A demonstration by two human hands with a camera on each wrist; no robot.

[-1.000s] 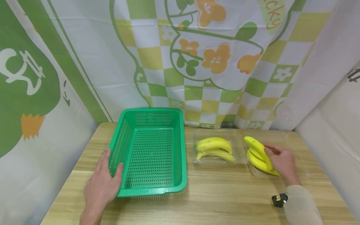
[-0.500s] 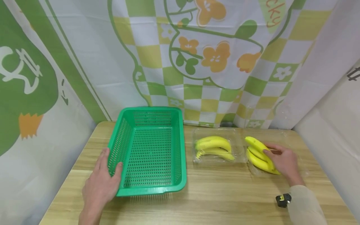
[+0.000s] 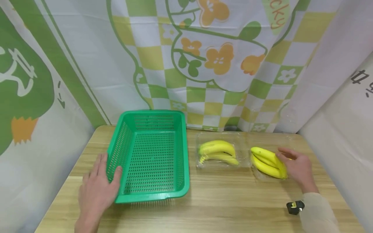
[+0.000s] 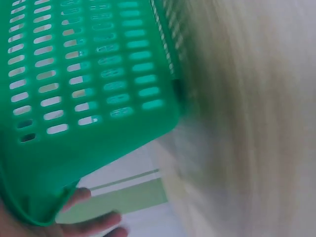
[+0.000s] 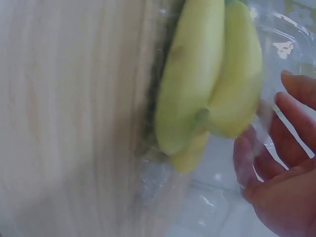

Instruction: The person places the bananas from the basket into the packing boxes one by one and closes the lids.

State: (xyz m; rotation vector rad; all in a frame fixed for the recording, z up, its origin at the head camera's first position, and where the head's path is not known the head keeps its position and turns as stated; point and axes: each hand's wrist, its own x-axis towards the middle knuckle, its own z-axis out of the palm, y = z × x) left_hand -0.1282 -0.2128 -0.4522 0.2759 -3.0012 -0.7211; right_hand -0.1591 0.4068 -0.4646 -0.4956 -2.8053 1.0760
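My left hand (image 3: 97, 189) rests on the left rim of a green perforated basket (image 3: 177, 194). Its thumb lies over the inner side; in the left wrist view the fingers (image 4: 94, 226) stretch out straight past the rim. To the right, yellow bananas (image 3: 266, 165) lie in a clear plastic box (image 5: 207, 200). At their right end is my right hand (image 3: 298, 168), the fingers loosely bent and apart from each other. In the right wrist view those fingertips stand beside the bananas, holding none of them.
A second clear plastic box (image 3: 243, 155) with bananas (image 3: 217, 147) stands between the basket and the right-hand box. All rest on a wooden table (image 3: 215, 207). A patterned cloth (image 3: 204, 97) hangs behind, and pale side walls flank the table.
The upper banana on the right has come down onto the others in the box, and my right hand has let go of it. My left hand stays at the basket rim.
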